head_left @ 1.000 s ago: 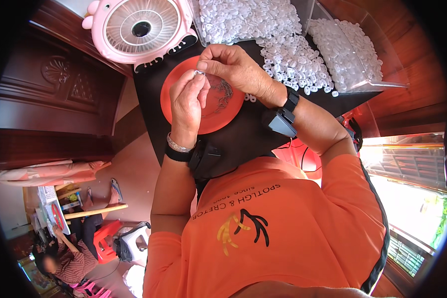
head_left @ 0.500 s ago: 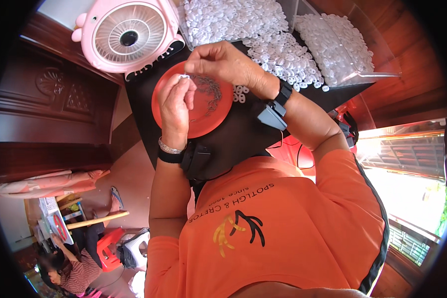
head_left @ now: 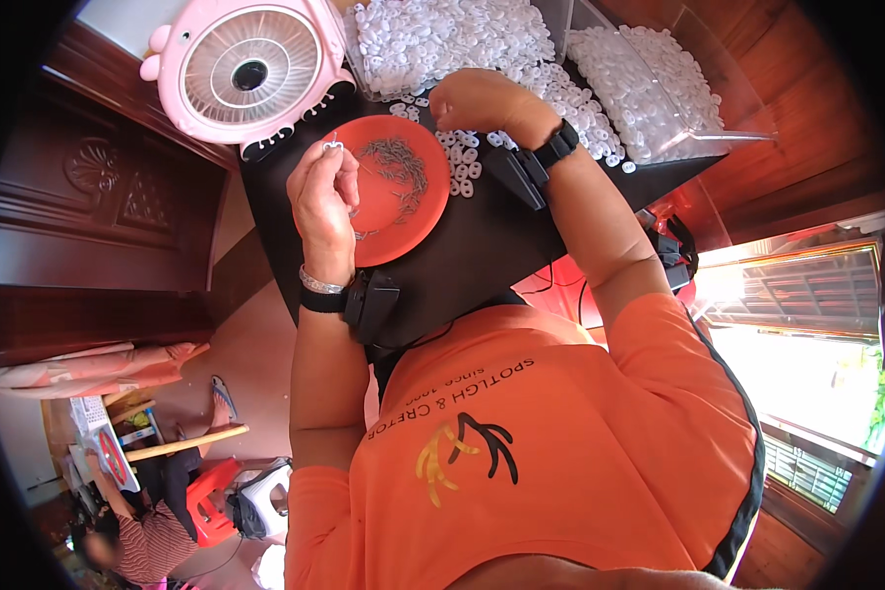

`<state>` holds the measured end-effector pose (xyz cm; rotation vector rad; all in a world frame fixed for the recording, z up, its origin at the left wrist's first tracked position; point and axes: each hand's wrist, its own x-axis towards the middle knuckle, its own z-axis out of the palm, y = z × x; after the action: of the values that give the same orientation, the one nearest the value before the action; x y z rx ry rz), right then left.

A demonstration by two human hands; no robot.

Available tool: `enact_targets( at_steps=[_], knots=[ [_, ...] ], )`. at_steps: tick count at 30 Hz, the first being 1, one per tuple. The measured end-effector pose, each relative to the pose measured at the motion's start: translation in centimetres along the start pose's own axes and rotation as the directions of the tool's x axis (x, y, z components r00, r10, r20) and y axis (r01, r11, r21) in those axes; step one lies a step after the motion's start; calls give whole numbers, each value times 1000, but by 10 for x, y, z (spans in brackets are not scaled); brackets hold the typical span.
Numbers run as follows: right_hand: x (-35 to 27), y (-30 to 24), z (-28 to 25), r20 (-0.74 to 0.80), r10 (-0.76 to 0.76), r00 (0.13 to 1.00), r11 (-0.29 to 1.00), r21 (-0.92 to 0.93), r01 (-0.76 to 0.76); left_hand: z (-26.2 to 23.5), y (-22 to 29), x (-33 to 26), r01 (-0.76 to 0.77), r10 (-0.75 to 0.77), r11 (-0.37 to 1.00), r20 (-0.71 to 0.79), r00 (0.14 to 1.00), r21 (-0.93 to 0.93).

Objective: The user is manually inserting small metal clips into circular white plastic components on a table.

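My left hand (head_left: pixel 324 211) is closed, pinching a small white two-holed plastic piece (head_left: pixel 332 146) at its fingertips. A thin metal bit seems to stick up from it. Below and beside this hand lies an orange-red plate (head_left: pixel 383 241) with a heap of small grey metal pins (head_left: pixel 398 167). My right hand (head_left: pixel 487 103) is over the plate's far right side, close to the loose white plastic pieces (head_left: pixel 464 167). Its fingers are curled together, and whatever they hold is hidden.
Clear bins of white pieces (head_left: pixel 452 39) (head_left: pixel 649 88) stand at the back of the black table (head_left: pixel 462 241). A pink fan (head_left: pixel 250 74) is at the back left. At the lower left, another person (head_left: pixel 157 541) sits beside a red stool (head_left: pixel 209 501).
My right hand has moved away from the left hand, rightward toward the loose white pieces. The left hand has shifted slightly left, still pinching its white piece.
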<state>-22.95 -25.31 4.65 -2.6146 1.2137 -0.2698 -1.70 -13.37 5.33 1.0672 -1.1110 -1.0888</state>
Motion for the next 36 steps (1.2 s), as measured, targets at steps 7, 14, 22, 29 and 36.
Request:
enact_targets(
  at_steps=[7, 14, 22, 29, 36],
  knots=[
    [2, -5, 3, 53, 21, 998, 999, -33, -19, 1, 3, -1, -2, 2, 1000, -13, 1000, 1],
    [6, 8, 9, 6, -17, 1000, 1000, 26, 17, 1, -1, 1, -19, 19, 1000, -13, 1000, 6],
    [7, 9, 6, 67, 11, 998, 1000, 6, -11, 0, -3, 3, -63, 61, 996, -31, 998, -65],
    [5, 7, 5, 65, -4, 998, 998, 69, 0, 1, -3, 2, -61, 59, 996, -31, 998, -70],
    [10, 3, 2, 158, -12, 987, 999, 51, 4, 2, 4, -1, -9, 9, 1000, -14, 1000, -15]
  ],
)
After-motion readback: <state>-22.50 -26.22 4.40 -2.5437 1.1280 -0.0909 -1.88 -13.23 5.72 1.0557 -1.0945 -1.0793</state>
